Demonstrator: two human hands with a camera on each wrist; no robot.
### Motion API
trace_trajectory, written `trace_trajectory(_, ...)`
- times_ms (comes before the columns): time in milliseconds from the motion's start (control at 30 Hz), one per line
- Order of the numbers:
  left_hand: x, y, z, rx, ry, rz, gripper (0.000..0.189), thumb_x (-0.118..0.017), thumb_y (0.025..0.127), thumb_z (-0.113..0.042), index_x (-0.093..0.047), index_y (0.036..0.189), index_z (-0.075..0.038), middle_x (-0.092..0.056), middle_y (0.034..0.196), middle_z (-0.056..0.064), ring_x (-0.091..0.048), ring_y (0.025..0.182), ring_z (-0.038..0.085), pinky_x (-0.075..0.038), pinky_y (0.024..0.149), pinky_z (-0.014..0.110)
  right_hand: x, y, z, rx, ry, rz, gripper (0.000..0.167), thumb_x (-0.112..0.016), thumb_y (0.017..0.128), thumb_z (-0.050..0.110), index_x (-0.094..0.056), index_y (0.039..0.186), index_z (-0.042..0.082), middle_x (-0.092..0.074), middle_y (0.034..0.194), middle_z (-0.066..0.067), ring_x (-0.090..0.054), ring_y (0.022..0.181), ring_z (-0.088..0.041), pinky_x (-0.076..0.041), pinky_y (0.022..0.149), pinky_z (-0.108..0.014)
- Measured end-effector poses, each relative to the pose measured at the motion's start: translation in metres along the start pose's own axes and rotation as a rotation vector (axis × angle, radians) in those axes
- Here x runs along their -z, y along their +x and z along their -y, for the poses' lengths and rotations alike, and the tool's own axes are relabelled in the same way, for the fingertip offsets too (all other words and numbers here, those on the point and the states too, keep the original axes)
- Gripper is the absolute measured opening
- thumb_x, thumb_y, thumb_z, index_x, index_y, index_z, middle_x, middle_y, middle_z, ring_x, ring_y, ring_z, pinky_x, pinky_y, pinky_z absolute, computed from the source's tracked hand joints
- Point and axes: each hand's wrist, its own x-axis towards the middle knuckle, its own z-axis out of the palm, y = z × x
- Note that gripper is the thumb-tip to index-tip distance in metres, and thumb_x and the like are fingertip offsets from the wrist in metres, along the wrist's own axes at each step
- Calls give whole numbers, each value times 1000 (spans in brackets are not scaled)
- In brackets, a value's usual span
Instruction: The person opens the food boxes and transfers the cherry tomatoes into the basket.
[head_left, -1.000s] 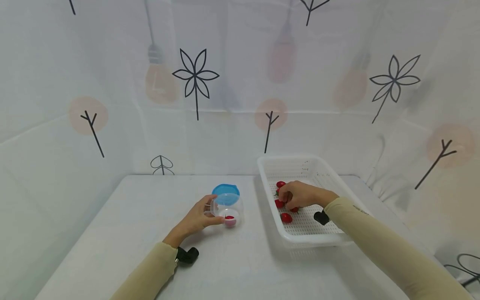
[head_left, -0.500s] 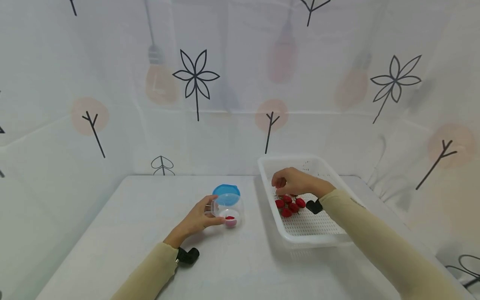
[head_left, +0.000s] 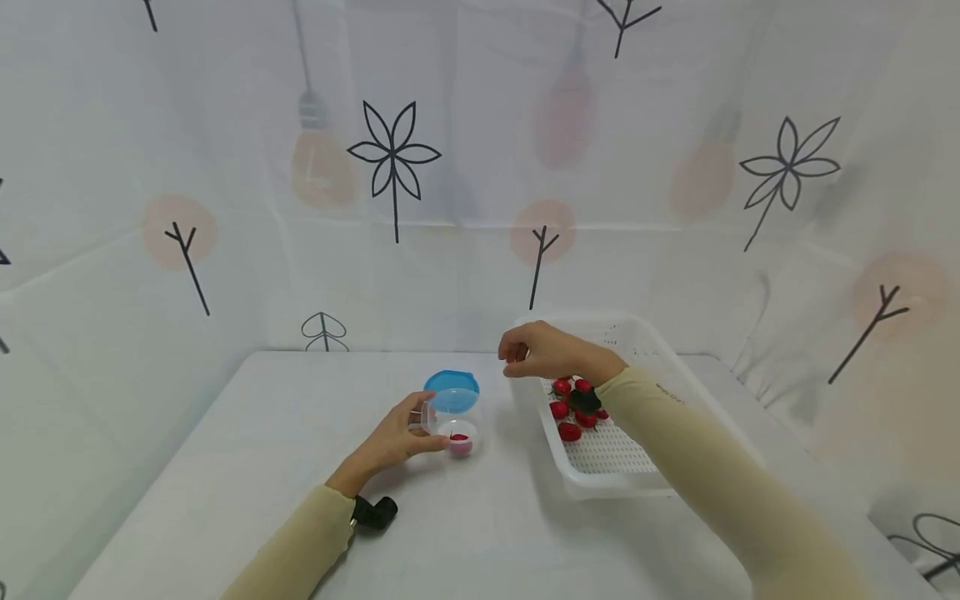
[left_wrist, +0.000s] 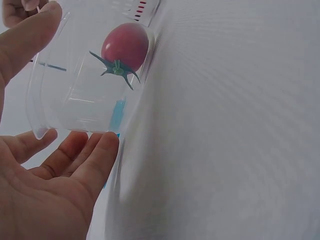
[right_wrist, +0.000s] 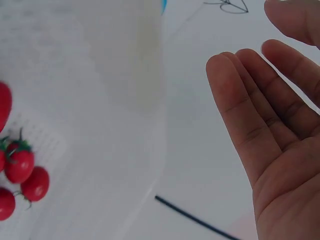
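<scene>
On the table stands a clear plastic container, gripped at its sides between thumb and fingers by my left hand. One red cherry tomato with a green stem lies inside near the bottom. My right hand hangs over the left rim of a white perforated basket. In the right wrist view its fingers are fairly straight, and nothing shows between them and the thumb. Several cherry tomatoes lie at the basket's left side, partly hidden in the head view by the right wrist's camera.
A blue lid lies just behind the container, partly seen through its clear wall. The white table ends at a patterned cloth backdrop at the back. Small black cameras sit on the wrists.
My right hand has risen out of the basket's tomatoes and moved left towards the container, uncovering several tomatoes. The left hand and the container have stayed in place.
</scene>
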Motion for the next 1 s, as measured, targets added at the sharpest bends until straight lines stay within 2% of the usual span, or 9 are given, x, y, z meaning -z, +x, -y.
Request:
trace_trajectory(333,1,-1,1,21,7,-3,87,-81,75,-40,-35,145,-15,-41,143,11,-50,120,30,-49,94,46,-18,25,26,56,-20,51,16,-71,87,20,-66,102,16,-63,92,6,-58,87,-13,-52,75,-23)
trace_trajectory(533,1,-1,0,7,-27,26,91,-81,75,-38,-32,146,-12,-41,141,13,-50,120,31,-48,94,47,-35,34,32,77,-20,126,16,-71,86,16,-66,100,13,-61,89,7,-56,86,-12,-51,73,-22)
trace_trajectory(700,2,-1,-1,-25,-32,42,93,-81,75,-34,-29,148,-9,-40,143,14,-49,121,31,-47,97,47,-47,40,40,84,-37,186,16,-73,85,14,-66,99,14,-63,92,2,-55,86,-11,-51,74,-22)
trace_trajectory(867,2,-1,-1,-29,-43,45,91,-81,76,-32,-29,147,-8,-40,143,13,-48,122,30,-47,97,45,-58,46,44,97,-56,236,22,-74,84,14,-67,104,8,-65,99,-7,-54,86,-13,-50,74,-23)
trace_trajectory(1000,3,-1,-1,-29,-56,47,90,-82,75,-32,-31,146,-10,-43,140,10,-48,122,27,-47,97,42,-67,50,44,91,-52,272,25,-75,83,13,-66,106,6,-64,100,-8,-54,87,-12,-50,74,-21)
